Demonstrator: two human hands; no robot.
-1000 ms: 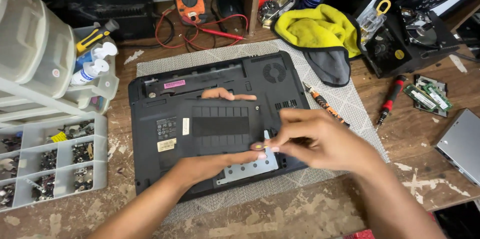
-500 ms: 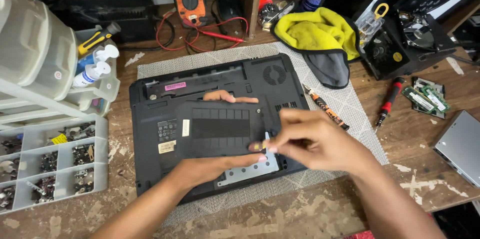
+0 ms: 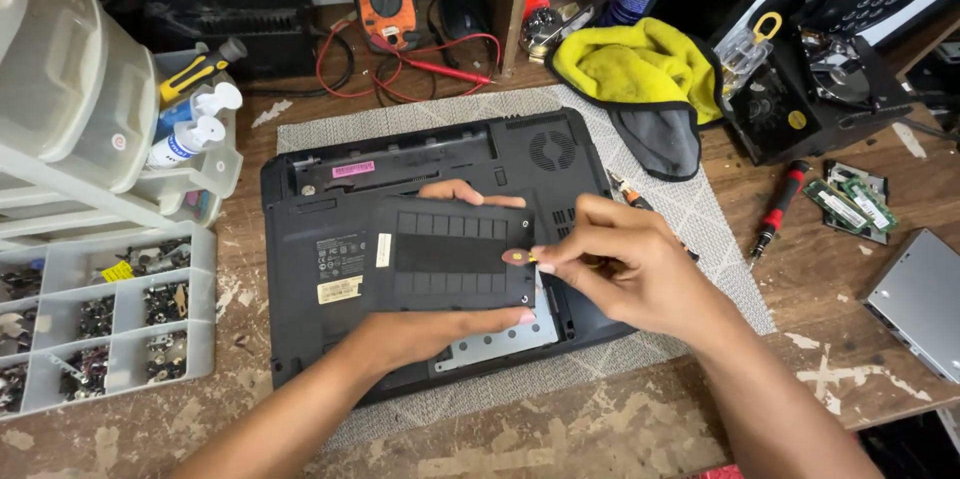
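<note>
Access cover (image 3: pixel 450 259) of the upturned laptop (image 3: pixel 310 239) sits lifted over its bay, my left hand (image 3: pixel 440 324) clamped around its edges; my right hand (image 3: pixel 630 269) pinches its right edge. I should raise it evenly, I think, not twisting its clips

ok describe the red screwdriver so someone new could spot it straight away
Start at the upside-down black laptop on the grey mat, then look right onto the bare wooden bench. The red screwdriver lies there at a slant, just left of the green memory modules; its red-and-black handle sets it apart from them.
</note>
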